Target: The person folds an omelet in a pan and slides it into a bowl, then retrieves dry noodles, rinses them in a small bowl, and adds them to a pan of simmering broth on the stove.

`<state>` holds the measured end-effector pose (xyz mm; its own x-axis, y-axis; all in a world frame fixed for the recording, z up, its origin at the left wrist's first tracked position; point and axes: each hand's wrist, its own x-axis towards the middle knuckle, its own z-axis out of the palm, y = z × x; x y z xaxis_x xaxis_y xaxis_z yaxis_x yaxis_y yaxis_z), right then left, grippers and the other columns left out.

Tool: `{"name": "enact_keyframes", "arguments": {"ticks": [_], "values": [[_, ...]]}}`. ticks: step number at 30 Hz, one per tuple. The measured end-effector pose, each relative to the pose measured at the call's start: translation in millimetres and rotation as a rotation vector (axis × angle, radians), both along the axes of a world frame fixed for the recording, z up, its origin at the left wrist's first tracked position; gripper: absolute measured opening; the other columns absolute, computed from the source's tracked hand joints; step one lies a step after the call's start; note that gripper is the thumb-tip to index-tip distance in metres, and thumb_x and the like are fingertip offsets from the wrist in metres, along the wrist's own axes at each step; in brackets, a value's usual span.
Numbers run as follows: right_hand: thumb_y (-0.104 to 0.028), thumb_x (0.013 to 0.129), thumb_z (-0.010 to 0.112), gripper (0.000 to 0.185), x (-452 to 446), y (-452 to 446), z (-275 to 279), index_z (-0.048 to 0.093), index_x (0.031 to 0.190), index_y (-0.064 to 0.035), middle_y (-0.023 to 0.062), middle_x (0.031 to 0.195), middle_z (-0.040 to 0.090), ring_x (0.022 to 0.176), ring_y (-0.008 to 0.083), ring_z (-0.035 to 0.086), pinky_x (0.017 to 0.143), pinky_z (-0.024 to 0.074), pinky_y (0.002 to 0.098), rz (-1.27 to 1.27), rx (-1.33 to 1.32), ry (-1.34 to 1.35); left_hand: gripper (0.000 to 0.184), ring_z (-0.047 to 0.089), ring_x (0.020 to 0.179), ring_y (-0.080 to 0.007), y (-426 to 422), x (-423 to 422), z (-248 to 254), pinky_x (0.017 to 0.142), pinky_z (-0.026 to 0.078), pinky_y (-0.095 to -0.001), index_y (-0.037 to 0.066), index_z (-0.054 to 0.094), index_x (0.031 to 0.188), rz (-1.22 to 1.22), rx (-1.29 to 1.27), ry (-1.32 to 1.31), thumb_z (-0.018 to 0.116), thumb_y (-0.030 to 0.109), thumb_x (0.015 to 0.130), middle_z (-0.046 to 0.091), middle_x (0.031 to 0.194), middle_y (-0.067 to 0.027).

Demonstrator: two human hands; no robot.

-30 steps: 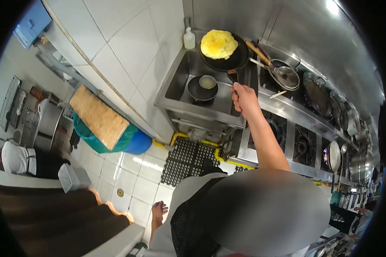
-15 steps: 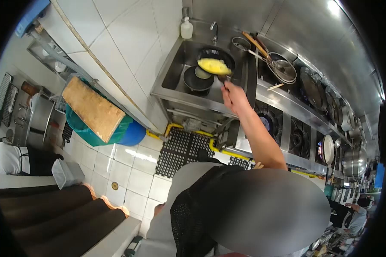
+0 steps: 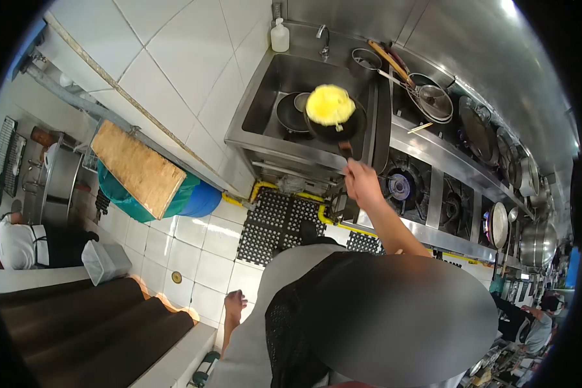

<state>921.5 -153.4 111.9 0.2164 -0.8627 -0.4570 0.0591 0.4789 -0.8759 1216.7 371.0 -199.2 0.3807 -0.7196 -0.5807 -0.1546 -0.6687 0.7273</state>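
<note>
My right hand (image 3: 362,182) is closed round the handle of a black frying pan (image 3: 351,129), held out over the right part of the sink (image 3: 255,132). A round yellow egg (image 3: 330,105) shows at the pan's far left side, overlapping its rim; whether it touches the pan I cannot tell. Lower in the sink, a second dark pan (image 3: 290,116) holds a small round bowl (image 3: 301,101), partly hidden by the egg. Down at my side, my left hand (image 3: 235,302) hangs with bent fingers and nothing visible in it.
A lit burner (image 3: 399,185) is right of my right hand. Strainers (image 3: 433,102) and lidded pans line the back shelf. A white pan (image 3: 498,225) stands farther right. A board (image 3: 139,168) lies on a green-covered bin. One person (image 3: 21,244) is far left, another (image 3: 537,326) far right.
The egg was folded low in the pan half a second ago and now shows round and higher. My right hand has moved slightly right and down. My left hand has come back into clear view.
</note>
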Motion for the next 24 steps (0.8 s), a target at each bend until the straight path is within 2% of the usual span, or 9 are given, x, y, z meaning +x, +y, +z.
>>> {"name": "enact_keyframes", "arguments": {"ticks": [3, 4, 9, 12, 14, 15, 17, 20, 24], "values": [[-0.034, 0.103, 0.059, 0.037, -17.2, 16.8, -7.9, 0.058, 0.078, -0.007, 0.0002, 0.056, 0.046, 0.039, 0.0119, 0.034, 0.038, 0.0233, 0.0314, -0.021, 0.132, -0.001, 0.037, 0.072, 0.072, -0.0243, -20.9, -20.2, 31.3, 0.061, 0.058, -0.0365, -0.004, 0.063, 0.121, 0.227, 0.04, 0.096, 0.059, 0.027, 0.102, 0.071, 0.091, -0.0133], [-0.033, 0.102, 0.059, 0.037, -14.9, -4.8, -26.2, 0.057, 0.076, -0.0076, 0.0002, 0.055, 0.046, 0.038, 0.0121, 0.034, 0.038, 0.0232, 0.0315, 0.076, -0.074, 0.095, 0.037, 0.072, 0.073, -0.0249, -33.9, -25.2, 47.0, 0.062, 0.058, -0.0368, -0.003, 0.063, 0.121, 0.299, 0.094, 0.142, 0.059, 0.027, 0.102, 0.071, 0.092, -0.0133], [-0.029, 0.102, 0.058, 0.031, 55.2, -142.6, 43.8, 0.057, 0.08, -0.0072, -0.0024, 0.055, 0.044, 0.039, 0.0109, 0.031, 0.039, 0.0232, 0.0291, 0.025, -0.087, -0.043, 0.035, 0.069, 0.07, -0.0235, -24.1, 14.0, -6.2, 0.056, 0.055, -0.037, 0.0, 0.066, 0.117, -0.033, 0.152, 0.234, 0.062, 0.03, 0.099, 0.069, 0.089, -0.0092], [-0.026, 0.103, 0.057, 0.025, 31.1, -111.3, 112.9, 0.057, 0.089, -0.0045, -0.002, 0.063, 0.048, 0.044, 0.0087, 0.032, 0.04, 0.0215, 0.0288, 0.087, -0.177, -0.095, 0.042, 0.07, 0.079, -0.0228, -33.5, 19.6, 11.2, 0.059, 0.057, -0.0356, -0.003, 0.065, 0.12, 0.385, 0.091, 0.16, 0.06, 0.033, 0.099, 0.069, 0.098, -0.0116], [-0.026, 0.103, 0.057, 0.025, 19.1, -85.4, 127.8, 0.056, 0.09, -0.0041, -0.0021, 0.062, 0.047, 0.044, 0.0085, 0.032, 0.04, 0.021, 0.0288, 0.051, -0.14, -0.097, 0.046, 0.07, 0.089, -0.0222, -57.7, 2.1, 65.5, 0.067, 0.058, -0.0364, -0.003, 0.063, 0.125, 0.739, 0.181, 0.4, 0.06, 0.037, 0.102, 0.07, 0.106, -0.0118], [-0.025, 0.103, 0.057, 0.024, 14.0, -75.6, 126.4, 0.056, 0.092, -0.0037, -0.0023, 0.061, 0.046, 0.044, 0.0084, 0.031, 0.04, 0.0204, 0.0288, 0.009, -0.071, -0.095, 0.046, 0.07, 0.089, -0.0222, -55.6, -2.4, 52.0, 0.067, 0.058, -0.0364, -0.003, 0.063, 0.125, 0.739, 0.194, 0.413, 0.06, 0.037, 0.102, 0.07, 0.106, -0.0118], [-0.025, 0.103, 0.057, 0.024, 15.2, -86.2, 102.7, 0.056, 0.092, -0.0037, -0.0024, 0.061, 0.046, 0.043, 0.0086, 0.032, 0.04, 0.0206, 0.0287, 0.024, -0.052, -0.102, 0.05, 0.069, 0.094, -0.0231, -39.1, -13.7, 26.3, 0.076, 0.059, -0.039, -0.004, 0.06, 0.129, 0.595, 0.142, 0.67, 0.058, 0.04, 0.105, 0.068, 0.115, -0.0131], [-0.025, 0.102, 0.057, 0.023, 20.5, -84.1, 54.4, 0.056, 0.093, -0.0037, -0.0026, 0.061, 0.046, 0.042, 0.0088, 0.033, 0.039, 0.0217, 0.0282, 0.051, -0.024, -0.139, 0.051, 0.069, 0.095, -0.0246, -20.0, -38.3, -1.3, 0.078, 0.059, -0.0401, -0.003, 0.059, 0.13, 0.098, 0.211, 0.301, 0.057, 0.041, 0.105, 0.068, 0.116, -0.0139], [-0.026, 0.103, 0.058, 0.025, -2.7, -29.6, 37.7, 0.057, 0.093, -0.0031, -0.003, 0.059, 0.044, 0.042, 0.0092, 0.032, 0.04, 0.0222, 0.0284, 0.096, -0.037, -0.026, 0.052, 0.069, 0.097, -0.0266, -7.3, -48.3, -17.7, 0.08, 0.059, -0.0416, -0.003, 0.058, 0.13, -0.01, 0.222, 0.217, 0.057, 0.042, 0.105, 0.067, 0.117, -0.015]]}}
